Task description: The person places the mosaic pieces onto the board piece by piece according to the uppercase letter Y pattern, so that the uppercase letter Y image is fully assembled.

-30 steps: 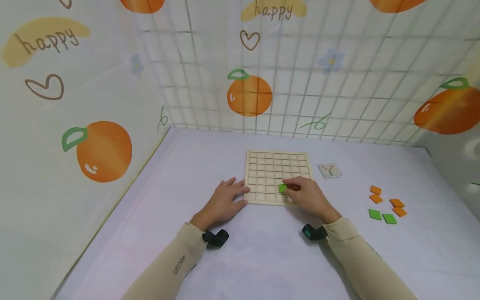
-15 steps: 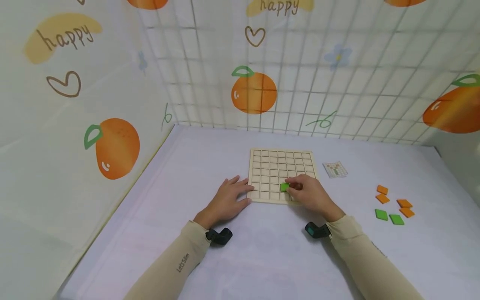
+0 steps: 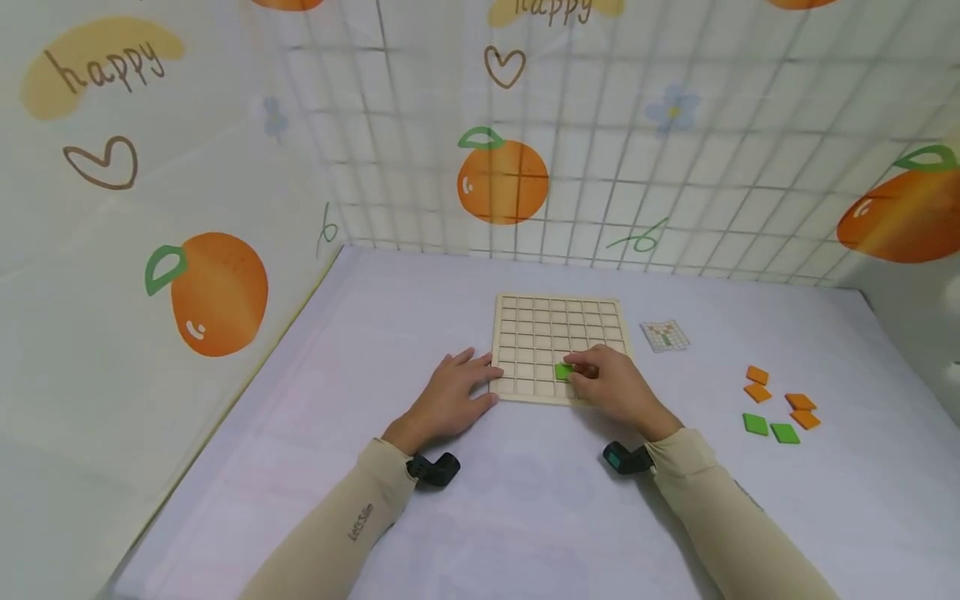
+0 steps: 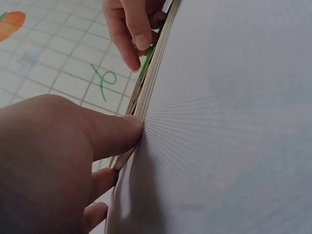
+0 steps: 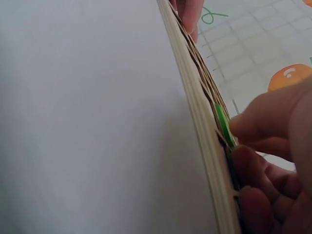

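Though thin, bright green tile point(image 3: 562, 372).

Pale lilac tabletop point(image 3: 525, 517), as seen from where I stand, bounded on three sides. White left wall point(image 3: 90, 275): printed orange point(image 3: 221, 296) and lettering, "happy" point(image 3: 105, 65). White back wall point(image 3: 420, 150): dark grid point(image 3: 382, 49), second orange point(image 3: 502, 183), blue flower point(image 3: 672, 110). Right wall point(image 3: 918, 308): grey shading along its lower part.

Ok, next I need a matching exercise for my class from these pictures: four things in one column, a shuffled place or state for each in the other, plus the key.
1. Left hand
2. Printed card
3. Right hand
4. Orange tiles

A. Beside two loose green tiles
B. Pinching a single green tile
C. At the board's left edge
D. Just right of the board

Pairs: 1-C, 2-D, 3-B, 4-A
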Demonstrator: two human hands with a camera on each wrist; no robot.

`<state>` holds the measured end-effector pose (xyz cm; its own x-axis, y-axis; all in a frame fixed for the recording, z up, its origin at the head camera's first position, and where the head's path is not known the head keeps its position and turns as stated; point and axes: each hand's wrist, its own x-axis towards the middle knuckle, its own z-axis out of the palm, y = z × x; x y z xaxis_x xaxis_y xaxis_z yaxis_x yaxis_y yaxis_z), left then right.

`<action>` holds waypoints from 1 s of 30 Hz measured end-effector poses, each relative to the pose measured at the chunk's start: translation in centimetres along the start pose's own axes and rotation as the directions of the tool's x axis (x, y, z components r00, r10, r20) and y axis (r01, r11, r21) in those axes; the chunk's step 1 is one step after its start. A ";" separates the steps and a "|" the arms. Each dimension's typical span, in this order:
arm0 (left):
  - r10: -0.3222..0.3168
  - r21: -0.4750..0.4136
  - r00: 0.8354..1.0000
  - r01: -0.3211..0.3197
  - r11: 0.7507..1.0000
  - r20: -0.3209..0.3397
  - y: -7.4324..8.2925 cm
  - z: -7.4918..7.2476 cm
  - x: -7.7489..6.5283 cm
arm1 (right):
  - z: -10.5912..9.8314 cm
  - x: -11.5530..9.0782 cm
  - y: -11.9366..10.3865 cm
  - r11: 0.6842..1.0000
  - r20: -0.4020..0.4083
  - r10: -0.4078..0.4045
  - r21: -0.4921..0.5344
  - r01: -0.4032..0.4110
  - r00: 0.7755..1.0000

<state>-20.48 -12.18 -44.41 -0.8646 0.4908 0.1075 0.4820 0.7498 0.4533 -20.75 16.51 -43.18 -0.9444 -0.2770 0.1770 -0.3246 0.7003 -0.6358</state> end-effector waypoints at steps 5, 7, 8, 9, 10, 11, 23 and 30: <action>0.003 0.004 1.000 -0.003 1.000 -0.011 0.0 -0.2 0.0 | -0.1 -0.1 0.0 0.999 -0.029 0.005 0.050 -0.003 1.000; 0.015 0.002 1.000 -0.015 1.000 -0.018 0.0 -0.4 0.0 | -0.3 -0.2 0.0 0.997 -0.042 0.021 0.073 -0.018 0.999; 0.018 -0.002 1.000 -0.018 1.000 -0.021 0.0 -0.4 0.0 | -0.4 -0.3 0.0 0.996 -0.045 0.033 0.089 -0.029 0.998; 0.020 -0.003 1.000 -0.020 1.000 -0.023 0.0 -0.5 0.0 | -0.5 -0.4 0.1 0.994 -0.046 0.044 0.099 -0.039 0.998; 0.020 -0.003 1.000 -0.020 1.000 -0.022 0.0 -0.5 0.0 | -0.7 -0.5 0.1 0.994 -0.048 0.053 0.102 -0.047 0.997; 0.023 -0.006 0.999 -0.023 1.000 -0.024 0.0 -0.4 0.0 | -0.8 -0.7 0.1 0.993 -0.049 0.060 0.105 -0.055 0.997; 0.011 -0.011 1.000 -0.011 1.000 0.007 0.2 0.1 -0.3 | -5.0 -3.6 0.8 0.986 -0.090 0.148 0.088 -0.140 0.985; 0.019 -0.004 1.000 -0.019 1.000 0.009 -0.1 -0.1 -0.3 | -7.1 -6.1 2.8 0.961 -0.092 0.269 0.099 -0.260 0.959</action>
<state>-20.31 -12.38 -44.40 -0.8542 0.5085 0.1083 0.4975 0.7390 0.4543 -16.27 24.81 -40.66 -0.9976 -0.0166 0.0679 -0.0611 0.6797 -0.7310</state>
